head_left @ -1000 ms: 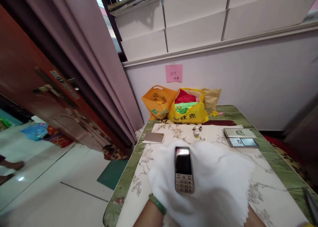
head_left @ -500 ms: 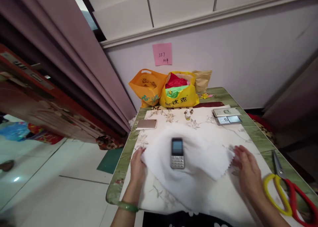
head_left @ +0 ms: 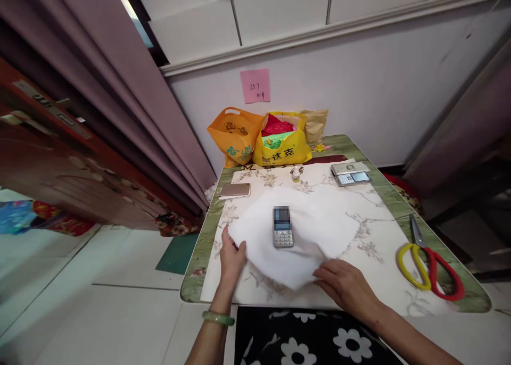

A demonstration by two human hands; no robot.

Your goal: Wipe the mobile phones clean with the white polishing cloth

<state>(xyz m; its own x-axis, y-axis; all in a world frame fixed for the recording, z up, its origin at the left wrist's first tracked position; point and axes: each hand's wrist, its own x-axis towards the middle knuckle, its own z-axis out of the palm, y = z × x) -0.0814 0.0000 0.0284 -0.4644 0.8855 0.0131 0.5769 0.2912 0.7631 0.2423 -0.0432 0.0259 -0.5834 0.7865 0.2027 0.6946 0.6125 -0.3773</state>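
A white cloth [head_left: 315,232] lies spread on the table [head_left: 399,216] with a keypad phone [head_left: 282,226] resting on its middle. My left hand [head_left: 232,256] pinches the cloth's left corner near the table's left edge. My right hand [head_left: 344,285] grips the cloth's near edge, which is folded under toward the phone. A green bangle [head_left: 217,317] sits on my left wrist.
Yellow and red scissors [head_left: 427,261] lie at the table's right. A gold phone [head_left: 235,190] lies at the left, two more phones [head_left: 351,173] at the back right, a small bottle [head_left: 296,173] between. Orange and yellow bags [head_left: 259,139] stand against the wall. A curtain and a door stand left.
The view pulled back and lower. My right hand slid from the cloth's right corner to its near edge, drawing the cloth inward. My left hand stayed at the left corner.
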